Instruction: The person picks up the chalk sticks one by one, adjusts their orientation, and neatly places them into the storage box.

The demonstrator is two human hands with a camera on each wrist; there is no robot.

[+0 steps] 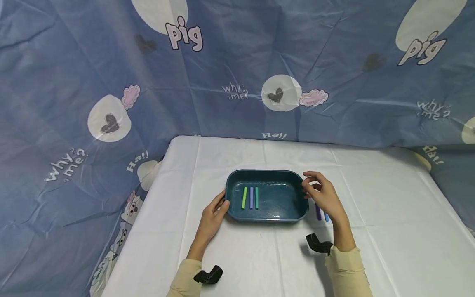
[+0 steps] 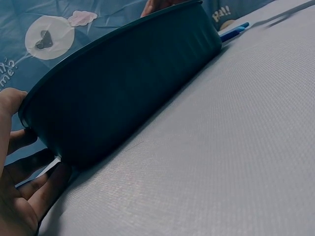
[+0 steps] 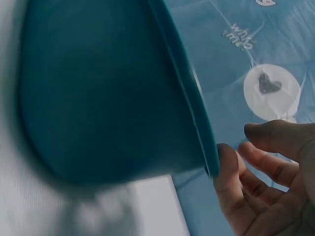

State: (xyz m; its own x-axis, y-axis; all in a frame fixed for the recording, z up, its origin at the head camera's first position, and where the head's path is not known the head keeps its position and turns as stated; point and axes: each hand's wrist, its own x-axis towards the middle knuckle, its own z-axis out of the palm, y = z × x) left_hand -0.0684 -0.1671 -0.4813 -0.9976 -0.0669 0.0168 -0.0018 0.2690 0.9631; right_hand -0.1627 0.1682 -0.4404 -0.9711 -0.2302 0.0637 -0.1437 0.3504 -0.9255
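A dark teal rectangular basin (image 1: 267,220) stands on the white-covered table. Inside it lie three short thin sticks side by side: a lime green stick (image 1: 244,198), a lilac stick (image 1: 251,198) and a teal-green stick (image 1: 257,198). At the basin's left end, my left hand (image 1: 210,220) grips it, thumb at the rim and fingers against the outer wall. By the right end is my right hand (image 1: 326,200), fingers loosely bent and thumb apart; in the right wrist view a fingertip (image 3: 226,157) meets the rim. No object shows between its fingers.
A dark purple stick (image 1: 318,212) and a blue stick (image 1: 326,216) lie on the table right of the basin, partly under my right hand. Behind the table hangs a blue printed cloth (image 1: 222,111). Both wrists wear black mounts.
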